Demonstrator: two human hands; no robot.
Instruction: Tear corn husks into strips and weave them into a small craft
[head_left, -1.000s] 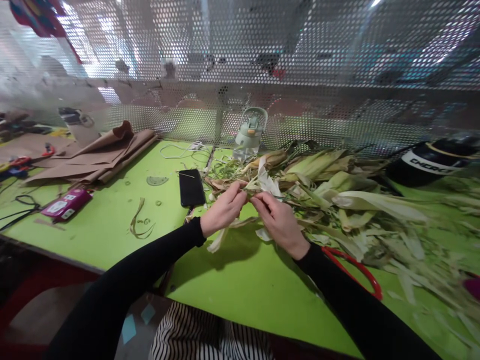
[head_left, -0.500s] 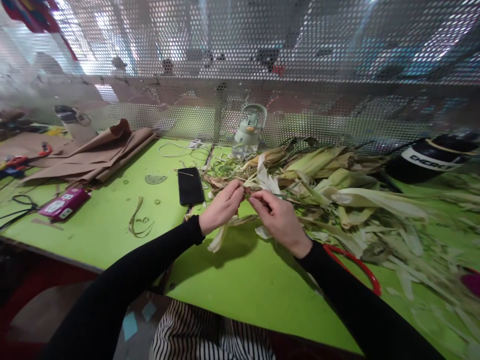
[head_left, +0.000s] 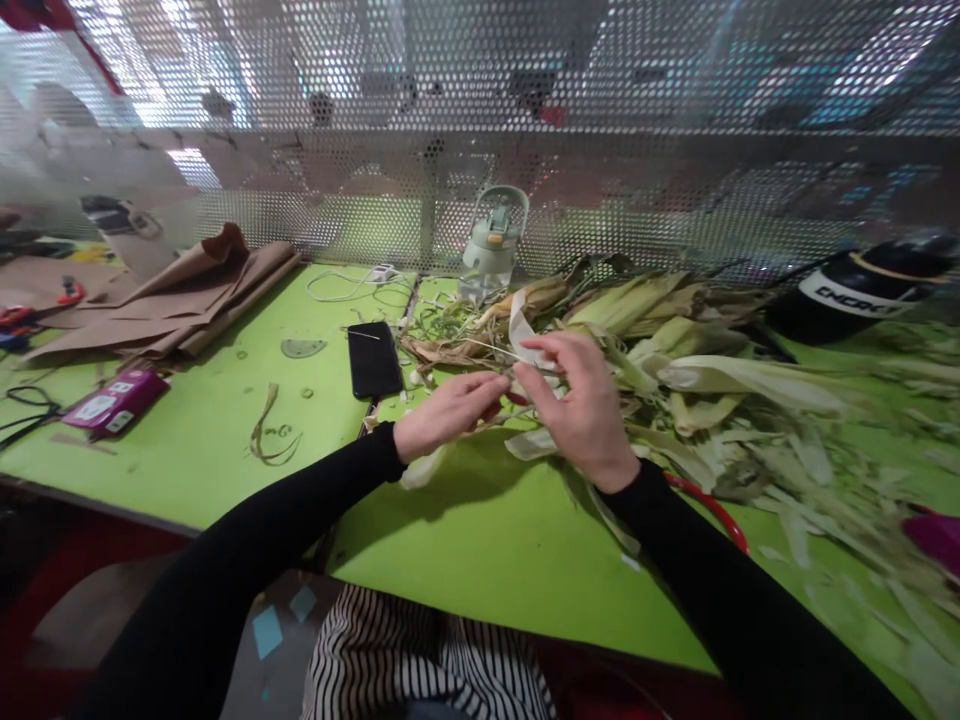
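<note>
My left hand [head_left: 454, 408] is closed, its fingertips pinched on a corn husk bundle whose pale end [head_left: 424, 468] hangs below the palm. Facing it, my right hand [head_left: 585, 405] is curled with thumb and forefinger round a thin husk strip [head_left: 491, 347]; the exact grip is partly hidden. Both hands are raised slightly over the green table [head_left: 465, 560], fingertips close together. Behind and right of them lies a heap of corn husks [head_left: 675, 350], green, cream and brown. A loose pale husk piece [head_left: 531, 443] shows below the right fingers.
A black phone [head_left: 373, 360] lies left of my hands. A clear bottle with a green lid [head_left: 493, 240] stands behind. Brown paper [head_left: 202, 295] and a purple box-like object [head_left: 116, 403] are at left. A red ring [head_left: 709, 510] lies by my right forearm; a black bottle [head_left: 847, 300] lies far right.
My right hand has lifted and its thumb and forefinger have spread somewhat from their tight pinch. My left hand has turned flatter. The whole view has shifted slightly.
</note>
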